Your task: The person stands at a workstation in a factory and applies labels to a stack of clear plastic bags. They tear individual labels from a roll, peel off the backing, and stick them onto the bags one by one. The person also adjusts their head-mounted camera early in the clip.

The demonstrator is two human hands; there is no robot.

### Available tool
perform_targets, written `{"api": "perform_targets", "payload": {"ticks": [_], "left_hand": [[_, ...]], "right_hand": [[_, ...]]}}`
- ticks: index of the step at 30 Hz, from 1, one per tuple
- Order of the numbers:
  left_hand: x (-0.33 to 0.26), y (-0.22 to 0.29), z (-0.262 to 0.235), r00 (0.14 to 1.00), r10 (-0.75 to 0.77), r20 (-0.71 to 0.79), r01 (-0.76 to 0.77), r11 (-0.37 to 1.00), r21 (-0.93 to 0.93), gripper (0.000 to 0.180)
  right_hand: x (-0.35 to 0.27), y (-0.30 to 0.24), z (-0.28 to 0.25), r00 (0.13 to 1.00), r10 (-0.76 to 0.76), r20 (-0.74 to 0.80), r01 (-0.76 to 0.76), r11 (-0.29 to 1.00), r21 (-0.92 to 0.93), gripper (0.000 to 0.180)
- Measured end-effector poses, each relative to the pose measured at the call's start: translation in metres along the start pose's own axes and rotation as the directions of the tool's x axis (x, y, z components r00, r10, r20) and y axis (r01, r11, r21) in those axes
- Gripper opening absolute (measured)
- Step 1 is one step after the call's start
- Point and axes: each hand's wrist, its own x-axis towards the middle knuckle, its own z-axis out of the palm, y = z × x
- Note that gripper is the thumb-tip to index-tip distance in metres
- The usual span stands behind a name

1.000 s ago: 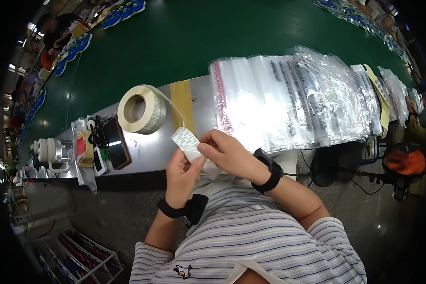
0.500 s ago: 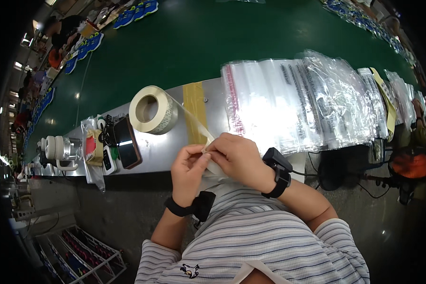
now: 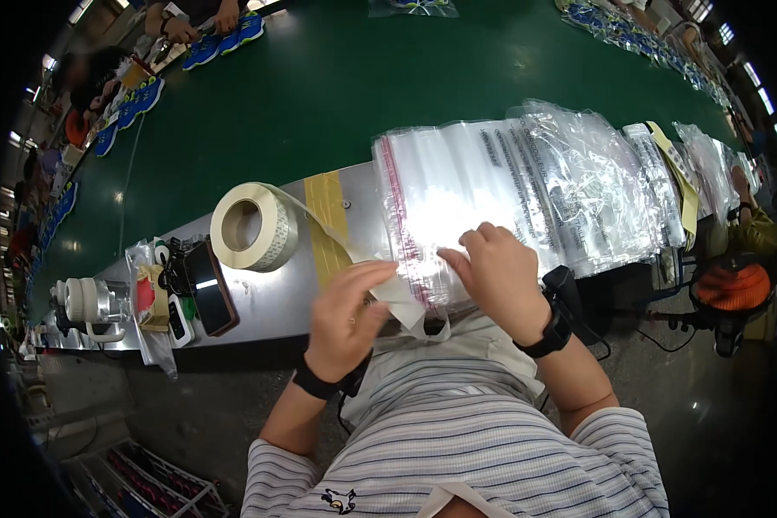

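My left hand (image 3: 345,318) is blurred, with thumb and fingers apart, beside a loose strip of pale backing paper (image 3: 399,298). This strip runs from a large roll of stickers (image 3: 276,231) standing on the metal ledge. Over the near left part of a spread of clear plastic bags (image 3: 509,194), my right hand (image 3: 502,272) has its thumb stretched out, apart from the curled fingers. Whether a small sticker clings to the thumb tip, I cannot tell. The bags overlap in a row and bear dark print and a red edge at the left.
Left along the metal ledge (image 3: 259,298) lie a phone (image 3: 211,289), a dark cable and a clear jug with a white lid (image 3: 82,300). Beyond is a green table (image 3: 319,95) with blue shoes (image 3: 129,112) and a co-worker's hands (image 3: 203,24). An orange fan (image 3: 732,285) stands at right.
My hands, together at the strip before, have parted. The right one moved right onto the bags; the left stays near the strip, its fingers spread. The view has shifted slightly.
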Motion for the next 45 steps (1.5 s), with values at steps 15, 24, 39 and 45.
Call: {"api": "perform_targets", "payload": {"ticks": [15,24,39,45], "left_hand": [[0.041,-0.013,0.023,0.942,-0.242,0.232,0.275,0.954,-0.121,0.043],[0.13,-0.059,0.1,0.6,-0.272,0.752,0.72,-0.225,-0.656,0.036],[0.069,0.031,0.005,0.828,-0.143,0.542,0.56,0.256,-0.788,0.066],[0.095,-0.021,0.068,0.723,-0.435,0.536,0.679,0.31,-0.665,0.041]], "right_hand": [[0.01,0.045,0.046,0.916,0.301,-0.266,-0.127,0.845,0.52,0.005],[0.001,0.062,0.025,0.738,0.674,0.016,-0.212,0.209,0.955,0.01],[-0.023,0.047,0.007,0.983,-0.115,-0.146,0.151,0.952,0.268,0.029],[-0.007,0.058,0.011,0.869,0.401,0.289,-0.376,0.16,0.913,0.026]]}}
